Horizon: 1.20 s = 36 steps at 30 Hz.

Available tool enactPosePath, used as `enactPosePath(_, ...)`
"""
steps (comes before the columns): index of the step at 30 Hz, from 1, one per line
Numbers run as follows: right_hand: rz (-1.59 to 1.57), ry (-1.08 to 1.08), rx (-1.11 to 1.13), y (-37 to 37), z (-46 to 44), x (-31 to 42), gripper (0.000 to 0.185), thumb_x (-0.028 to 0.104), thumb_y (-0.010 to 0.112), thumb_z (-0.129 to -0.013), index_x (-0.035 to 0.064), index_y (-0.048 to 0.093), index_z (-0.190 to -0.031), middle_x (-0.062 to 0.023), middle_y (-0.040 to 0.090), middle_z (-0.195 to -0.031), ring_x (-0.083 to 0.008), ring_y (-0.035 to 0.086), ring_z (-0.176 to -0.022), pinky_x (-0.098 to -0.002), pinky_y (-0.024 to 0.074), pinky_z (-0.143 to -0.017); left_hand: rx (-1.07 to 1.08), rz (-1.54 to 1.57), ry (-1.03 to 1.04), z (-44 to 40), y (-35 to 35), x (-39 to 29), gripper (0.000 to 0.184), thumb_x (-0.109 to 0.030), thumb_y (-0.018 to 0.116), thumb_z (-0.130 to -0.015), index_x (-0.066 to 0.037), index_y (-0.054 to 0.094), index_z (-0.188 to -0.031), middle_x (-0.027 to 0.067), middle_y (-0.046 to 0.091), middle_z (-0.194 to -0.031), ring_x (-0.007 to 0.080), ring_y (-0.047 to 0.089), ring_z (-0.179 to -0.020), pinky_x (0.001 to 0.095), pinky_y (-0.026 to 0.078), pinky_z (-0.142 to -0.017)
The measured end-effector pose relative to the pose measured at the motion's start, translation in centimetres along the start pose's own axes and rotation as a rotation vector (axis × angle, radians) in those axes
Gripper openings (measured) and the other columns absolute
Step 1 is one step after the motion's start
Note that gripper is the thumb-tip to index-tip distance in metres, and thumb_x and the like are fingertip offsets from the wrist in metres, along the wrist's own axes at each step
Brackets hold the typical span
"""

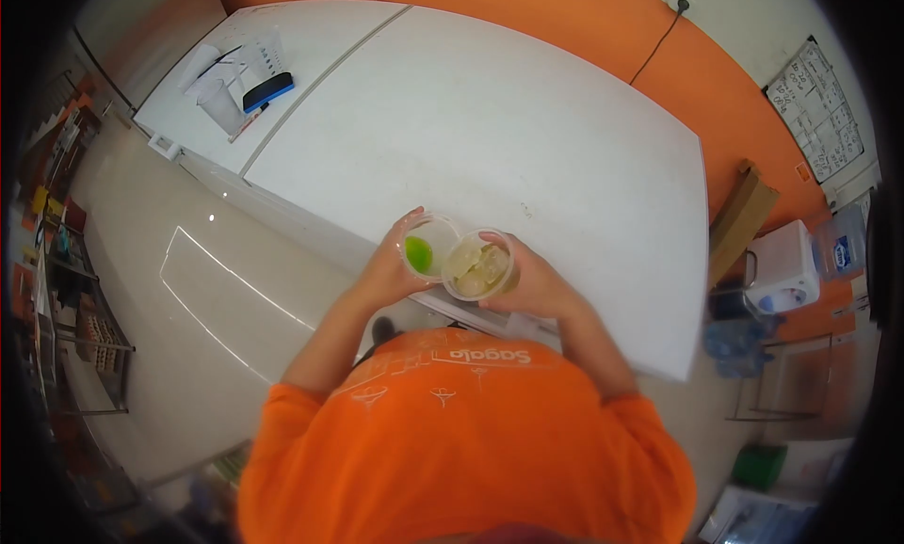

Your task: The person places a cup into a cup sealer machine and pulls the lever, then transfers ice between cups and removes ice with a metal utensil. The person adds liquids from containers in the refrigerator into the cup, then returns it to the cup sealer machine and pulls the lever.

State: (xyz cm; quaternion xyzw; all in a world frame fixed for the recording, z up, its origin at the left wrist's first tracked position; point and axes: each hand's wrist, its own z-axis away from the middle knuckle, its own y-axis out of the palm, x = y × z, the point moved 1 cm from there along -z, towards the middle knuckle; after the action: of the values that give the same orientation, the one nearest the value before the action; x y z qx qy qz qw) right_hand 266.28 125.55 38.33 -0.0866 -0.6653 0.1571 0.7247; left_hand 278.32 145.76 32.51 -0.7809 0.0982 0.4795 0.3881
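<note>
My left hand (392, 264) is wrapped round a clear plastic cup (435, 228) with a green lime piece (418, 254) in it. In my right hand (529, 282) is a second clear plastic cup (448, 277), holding ice cubes (483, 266) and a pale liquid. The two cups are side by side, their rims touching or overlapping near the front edge of the white top (527, 149). Both are seen from above, so I cannot tell whether their bases rest on anything. My fingers are partly hidden behind the cups.
At the far left of the white top lie a black and blue eraser (268, 92), a clear measuring cup (220, 107) and some papers. A cardboard piece (744, 222) leans by the orange wall at right, near a white dispenser (783, 266). Shelves (99, 346) line the left side.
</note>
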Motion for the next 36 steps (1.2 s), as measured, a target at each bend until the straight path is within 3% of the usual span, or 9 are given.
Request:
enactPosePath(9, 0.185, 0.079, -0.080, -0.5, 0.4, 0.6, 0.084, 0.020, 0.078, -0.060, 0.0004, 0.037, -0.131, -0.0200, 0.045, -0.126, -0.0305, 0.044, -0.119, -0.0356, 0.0366, -0.099, 0.079, -0.005, -0.004, 0.4, 1.5, -0.9, 0.089, -0.020, 0.083, -0.057, 0.000, 0.035, -0.129, 0.0183, 0.040, -0.131, 0.0311, 0.039, -0.123, 0.0371, 0.033, -0.102)
enactPosePath(13, 0.224, 0.084, -0.073, -0.4, 0.6, -0.1, 0.084, 0.017, 0.077, -0.061, 0.0010, 0.036, -0.131, -0.0188, 0.045, -0.127, -0.0277, 0.045, -0.118, -0.0344, 0.0364, -0.098, 0.096, 0.011, -0.042, 0.4, 1.3, -0.9, 0.091, -0.020, 0.084, -0.057, -0.001, 0.033, -0.130, 0.0185, 0.040, -0.130, 0.0302, 0.041, -0.121, 0.0375, 0.034, -0.102)
enactPosePath(15, -0.100, 0.052, -0.128, 0.0, 0.8, -0.3, 0.086, 0.013, 0.079, -0.059, 0.0029, 0.035, -0.132, -0.0156, 0.044, -0.127, -0.0241, 0.044, -0.118, -0.0328, 0.0357, -0.099, 0.034, 0.006, -0.004, 0.6, 1.5, -0.6, 0.093, -0.018, 0.084, -0.056, -0.002, 0.031, -0.132, 0.0187, 0.041, -0.129, 0.0301, 0.042, -0.120, 0.0381, 0.035, -0.101)
enactPosePath(21, -0.394, -0.154, -0.385, 1.9, 0.0, -4.9, 0.090, 0.008, 0.082, -0.058, 0.0052, 0.030, -0.133, -0.0109, 0.040, -0.125, -0.0202, 0.040, -0.119, -0.0330, 0.0356, -0.098, -0.098, 0.168, -0.035, 0.2, -1.5, -0.6, 0.102, -0.014, 0.083, -0.056, -0.005, 0.022, -0.137, 0.0178, 0.042, -0.127, 0.0283, 0.041, -0.121, 0.0379, 0.039, -0.098)
enactPosePath(26, -0.339, -0.141, -0.489, 1.4, 0.4, -4.9, 0.088, 0.007, 0.080, -0.061, 0.0035, 0.028, -0.133, -0.0113, 0.039, -0.126, -0.0196, 0.040, -0.119, -0.0333, 0.0357, -0.098, -0.323, 0.327, -0.059, -0.8, -4.6, -1.2, 0.104, -0.008, 0.082, -0.056, -0.006, 0.019, -0.138, 0.0145, 0.043, -0.125, 0.0266, 0.041, -0.121, 0.0363, 0.040, -0.097)
enactPosePath(29, -0.359, -0.112, -0.515, 1.1, 0.5, -5.0, 0.087, 0.006, 0.079, -0.062, 0.0029, 0.028, -0.132, -0.0117, 0.040, -0.126, -0.0198, 0.040, -0.119, -0.0330, 0.0357, -0.099, -0.328, 0.100, 0.054, -3.2, -4.5, -2.8, 0.103, -0.007, 0.083, -0.054, -0.003, 0.020, -0.136, 0.0174, 0.044, -0.126, 0.0281, 0.044, -0.118, 0.0376, 0.040, -0.098)
enactPosePath(31, -0.366, -0.103, -0.556, 0.8, 1.2, -4.6, 0.087, 0.006, 0.079, -0.062, 0.0028, 0.028, -0.132, -0.0120, 0.040, -0.125, -0.0200, 0.040, -0.119, -0.0330, 0.0358, -0.099, -0.248, 0.169, 0.099, -1.6, -3.4, -2.8, 0.104, -0.007, 0.083, -0.054, -0.003, 0.020, -0.136, 0.0172, 0.044, -0.126, 0.0276, 0.045, -0.117, 0.0373, 0.039, -0.098)
enactPosePath(33, 0.001, -0.096, -0.585, 0.0, 1.7, -3.3, 0.086, 0.005, 0.078, -0.062, 0.0023, 0.028, -0.132, -0.0126, 0.041, -0.126, -0.0199, 0.039, -0.121, -0.0324, 0.0358, -0.099, -0.181, 0.230, 0.163, -3.3, -3.2, -3.4, 0.104, -0.006, 0.083, -0.054, -0.003, 0.019, -0.136, 0.0171, 0.044, -0.126, 0.0272, 0.046, -0.116, 0.0370, 0.039, -0.098)
enactPosePath(36, -0.199, -0.064, -0.561, 0.3, 1.2, -3.7, 0.088, 0.007, 0.079, -0.062, 0.0036, 0.027, -0.133, -0.0133, 0.040, -0.129, -0.0220, 0.038, -0.122, -0.0340, 0.0340, -0.101, -0.248, 0.141, -0.022, -1.6, -4.9, -3.7, 0.105, -0.009, 0.084, -0.053, -0.003, 0.019, -0.136, 0.0174, 0.044, -0.126, 0.0273, 0.044, -0.119, 0.0383, 0.038, -0.098)
